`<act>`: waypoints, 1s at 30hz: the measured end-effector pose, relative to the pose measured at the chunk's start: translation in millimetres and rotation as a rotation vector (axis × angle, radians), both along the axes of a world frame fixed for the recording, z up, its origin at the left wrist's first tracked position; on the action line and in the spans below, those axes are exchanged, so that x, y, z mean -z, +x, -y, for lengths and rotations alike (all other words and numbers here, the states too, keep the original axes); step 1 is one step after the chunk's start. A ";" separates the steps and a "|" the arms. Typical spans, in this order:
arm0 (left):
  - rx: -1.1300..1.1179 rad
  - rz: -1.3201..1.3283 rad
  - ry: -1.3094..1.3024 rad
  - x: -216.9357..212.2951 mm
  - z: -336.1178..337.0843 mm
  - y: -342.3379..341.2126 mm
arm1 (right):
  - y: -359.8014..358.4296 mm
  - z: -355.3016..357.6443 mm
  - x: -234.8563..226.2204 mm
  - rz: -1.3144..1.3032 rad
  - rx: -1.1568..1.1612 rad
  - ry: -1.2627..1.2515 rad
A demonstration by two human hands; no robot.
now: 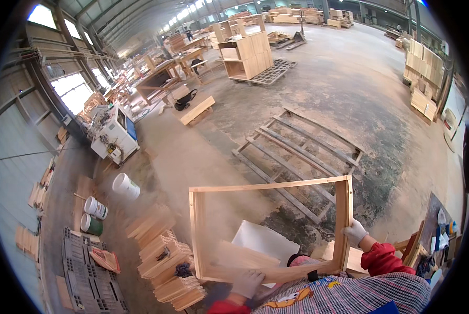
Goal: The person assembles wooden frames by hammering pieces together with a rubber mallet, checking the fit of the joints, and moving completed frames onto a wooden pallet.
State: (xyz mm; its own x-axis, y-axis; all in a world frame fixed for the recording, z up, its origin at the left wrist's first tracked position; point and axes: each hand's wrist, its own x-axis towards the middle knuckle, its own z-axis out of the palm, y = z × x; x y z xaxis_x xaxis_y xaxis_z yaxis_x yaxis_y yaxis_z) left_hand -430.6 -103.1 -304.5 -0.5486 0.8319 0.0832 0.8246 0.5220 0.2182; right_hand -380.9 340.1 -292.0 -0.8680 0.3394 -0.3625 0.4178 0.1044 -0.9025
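Note:
A rectangular frame of pale wooden boards (270, 185), open through its middle, is held up in front of my body. My left hand (248, 283), in a light glove, is closed on its lower board near the left corner. Around the right side board grips my right hand (355, 232), gloved too, with a red sleeve behind it. Through the opening show a white sheet or panel (260, 242) and pale boards. To the left of the frame lies a stack of short wooden pieces (164, 256), with small dark items on top.
Ahead, a slatted pallet (297, 152) lies on the floor. White buckets (125, 186) and a grey plastic pallet (88, 272) are at left, near a white machine (116, 133). A wooden cabinet (247, 56) stands farther off. At right is a bench with tools (439, 238).

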 end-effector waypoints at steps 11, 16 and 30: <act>-0.181 0.178 0.038 13.8 -31.9 -95.8 | -200.3 -35.2 54.1 0.085 -0.184 0.036; -0.177 0.412 -0.037 10.2 -89.7 -177.2 | -285.9 -99.6 93.7 0.170 -0.246 0.148; -0.290 0.884 -0.124 -16.7 -152.6 -372.1 | -529.5 -122.7 78.8 0.548 -0.605 0.715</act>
